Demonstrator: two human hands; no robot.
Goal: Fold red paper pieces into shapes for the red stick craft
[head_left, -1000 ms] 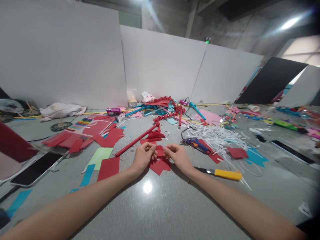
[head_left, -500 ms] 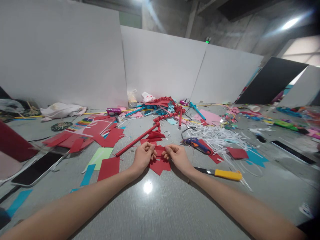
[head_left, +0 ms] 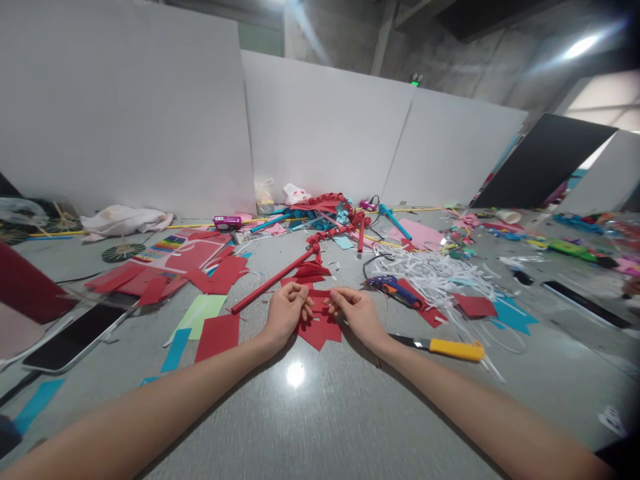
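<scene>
On the counter (head_left: 300, 427), mid-front: your left hand (head_left: 287, 312) and right hand (head_left: 356, 312) had barely shifted in a second, both pinching a red strip (head_left: 319, 293) above red scraps (head_left: 319, 335); little progress, I judged. Glue gun (head_left: 394, 291) and knife (head_left: 456, 349) lay rightward. White boards (head_left: 325, 127) stood behind; concrete wall (head_left: 345, 33) beyond.

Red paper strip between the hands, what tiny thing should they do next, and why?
Maybe move the left hand and right hand closer together to bend the red paper strip: it spans the gap between them, seemingly pinched at each end, so pushing inward could curve it.
</scene>
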